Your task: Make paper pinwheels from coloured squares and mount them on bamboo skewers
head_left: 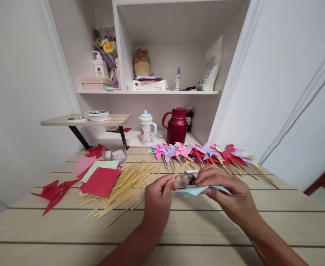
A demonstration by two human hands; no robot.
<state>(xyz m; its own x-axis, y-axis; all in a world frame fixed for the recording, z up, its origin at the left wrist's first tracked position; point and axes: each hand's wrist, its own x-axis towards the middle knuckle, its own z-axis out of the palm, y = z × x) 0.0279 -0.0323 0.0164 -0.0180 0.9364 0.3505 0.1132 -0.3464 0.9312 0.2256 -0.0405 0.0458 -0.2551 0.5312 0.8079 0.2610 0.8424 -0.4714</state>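
My left hand (158, 197) is pinched shut on a thin wooden stick (170, 178), and my right hand (225, 192) grips a light blue paper square (191, 191) from above, both near the middle of the table (68, 225). Just behind the paper I see a small open box (189, 178). A heap of loose sticks (125, 184) and red paper sheets (100, 181) lie toward the left edge, and finished pinwheels (206, 151) line the far edge.
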